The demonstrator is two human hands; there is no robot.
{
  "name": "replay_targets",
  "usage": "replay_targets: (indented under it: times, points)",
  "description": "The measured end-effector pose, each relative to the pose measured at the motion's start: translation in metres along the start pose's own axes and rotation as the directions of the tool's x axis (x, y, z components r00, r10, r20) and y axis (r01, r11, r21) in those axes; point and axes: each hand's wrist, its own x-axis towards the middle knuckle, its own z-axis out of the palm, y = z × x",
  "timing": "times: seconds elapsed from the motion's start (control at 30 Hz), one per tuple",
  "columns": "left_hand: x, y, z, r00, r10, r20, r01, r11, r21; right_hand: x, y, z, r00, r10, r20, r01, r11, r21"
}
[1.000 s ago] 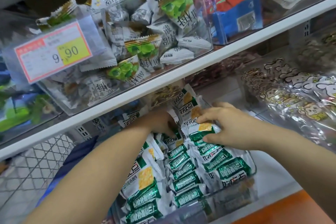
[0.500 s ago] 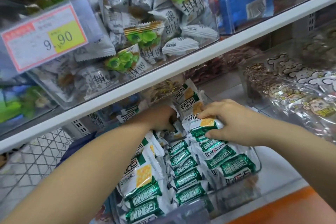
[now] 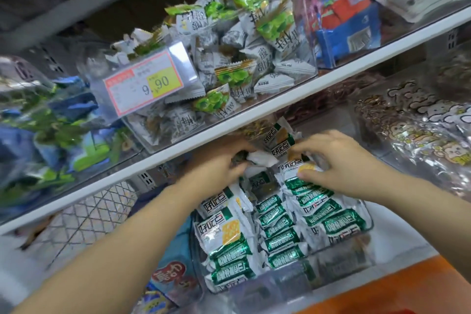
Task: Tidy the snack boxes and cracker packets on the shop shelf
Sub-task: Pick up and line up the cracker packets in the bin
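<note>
Cracker packets (image 3: pixel 280 227), green and white, rowed in clear bin (image 3: pixel 341 260) at 6 o'clock of view. Left hand (image 3: pixel 219 164), at the bin's 12 o'clock end: fingers curled, pinching a white packet (image 3: pixel 262 160). Right hand (image 3: pixel 341 166), at its 3 o'clock — fingers and thumb curled round a yellow-patched packet (image 3: pixel 295 168)

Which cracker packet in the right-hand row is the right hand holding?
The rearmost cracker packet, its yellow cracker picture showing, pinched by the right hand; the packets in front show green bands and no picture.
</note>
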Motion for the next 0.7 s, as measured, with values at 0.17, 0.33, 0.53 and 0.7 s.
replay_targets:
  times: [0.17,0.33,0.53,0.7]
  points:
    - [-0.026,0.031,0.010,0.968,0.148,-0.202,-0.177,0.975,-0.131,-0.010,-0.025,-0.008,0.984,-0.103,-0.143,0.142,0.945,0.293]
    - [-0.041,0.053,0.008,0.926,0.201,-0.320,-0.258,0.954,-0.149,-0.020,-0.038,-0.017,0.972,-0.156,-0.176,0.216,0.891,0.399]
    - [-0.061,0.053,0.000,0.920,0.057,-0.387,-0.169,0.950,-0.263,-0.027,-0.036,-0.034,0.994,0.004,-0.113,0.079,0.692,0.717]
    - [-0.068,0.046,0.009,0.899,-0.061,-0.433,-0.108,0.929,-0.355,-0.030,-0.022,-0.031,0.997,0.083,0.010,-0.053,0.538,0.842]
